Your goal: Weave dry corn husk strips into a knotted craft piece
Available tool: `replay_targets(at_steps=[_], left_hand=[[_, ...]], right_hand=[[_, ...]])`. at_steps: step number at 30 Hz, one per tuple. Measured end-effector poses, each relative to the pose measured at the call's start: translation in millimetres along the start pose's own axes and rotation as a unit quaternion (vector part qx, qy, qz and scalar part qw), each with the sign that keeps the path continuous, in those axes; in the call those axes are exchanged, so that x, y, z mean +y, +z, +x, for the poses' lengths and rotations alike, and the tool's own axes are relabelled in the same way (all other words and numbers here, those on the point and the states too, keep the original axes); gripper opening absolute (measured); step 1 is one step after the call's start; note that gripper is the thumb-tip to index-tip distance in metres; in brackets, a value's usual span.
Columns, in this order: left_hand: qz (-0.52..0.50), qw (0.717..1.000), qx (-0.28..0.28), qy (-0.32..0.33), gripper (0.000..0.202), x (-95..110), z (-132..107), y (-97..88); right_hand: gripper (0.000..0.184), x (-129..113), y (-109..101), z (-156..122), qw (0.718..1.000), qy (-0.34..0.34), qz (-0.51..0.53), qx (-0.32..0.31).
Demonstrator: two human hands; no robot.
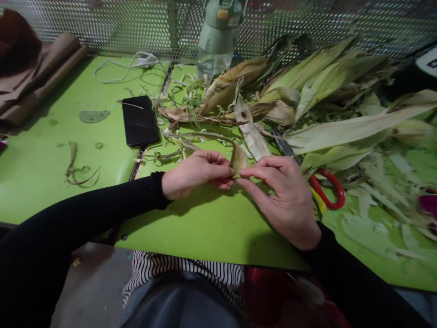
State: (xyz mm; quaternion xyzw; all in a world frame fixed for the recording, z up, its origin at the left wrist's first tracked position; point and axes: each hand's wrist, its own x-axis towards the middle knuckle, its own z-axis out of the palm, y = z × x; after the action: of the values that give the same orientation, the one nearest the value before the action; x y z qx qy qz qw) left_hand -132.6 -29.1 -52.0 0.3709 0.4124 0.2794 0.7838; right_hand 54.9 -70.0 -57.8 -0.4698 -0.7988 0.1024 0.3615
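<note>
Between my two hands is a small curled piece of corn husk (239, 157), pale with a brownish edge. My left hand (205, 171) pinches its lower left side between thumb and fingers. From the right, the thumb and index fingertip of my right hand (278, 191) grip its lower edge. Both hands are just above the green table (191, 232). Beyond the fingers lies a flat strip of husk (251, 130) with a dark spot. Scissors with red handles (329, 187) rest beside my right wrist, partly hidden by it.
A heap of corn husks (324, 86) covers the back right, with shreds (392, 191) in front. A black phone (139, 120) lies behind my left forearm. Against the perforated metal screen (136, 27) stand a water bottle (218, 41) and a white cable (119, 75). Brown paper (44, 77) lies far left.
</note>
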Motion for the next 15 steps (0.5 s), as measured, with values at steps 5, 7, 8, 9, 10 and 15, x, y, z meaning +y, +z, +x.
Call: replay_targets(at_steps=[5,7,8,9,10,15], left_hand=[[0.025,0.999,0.034,0.016,0.018,-2.3,-3.4,6.3],[0.036,0.998,0.036,0.027,0.018,-3.3,-5.1,8.1],[0.044,0.998,0.038,0.030,0.017,-3.6,-5.8,8.9],[0.052,0.997,0.040,0.031,0.017,-3.8,-6.5,9.4],[0.058,0.997,0.044,0.032,0.017,-3.9,-7.1,9.8],[0.064,0.996,0.044,0.042,0.015,-5.3,-6.1,7.9]], right_hand=[[0.009,2.1,-2.0,-0.4,0.997,-0.036,-0.056,-0.036],[0.009,2.2,-2.5,-0.2,0.997,-0.020,-0.037,-0.061],[0.009,2.1,-2.7,0.1,0.997,-0.008,-0.023,-0.075],[0.009,1.9,-3.0,0.5,0.996,0.004,-0.008,-0.088],[0.008,1.7,-3.1,1.0,0.995,0.014,0.005,-0.099],[0.007,0.8,-1.3,1.6,0.992,0.032,0.033,-0.121]])
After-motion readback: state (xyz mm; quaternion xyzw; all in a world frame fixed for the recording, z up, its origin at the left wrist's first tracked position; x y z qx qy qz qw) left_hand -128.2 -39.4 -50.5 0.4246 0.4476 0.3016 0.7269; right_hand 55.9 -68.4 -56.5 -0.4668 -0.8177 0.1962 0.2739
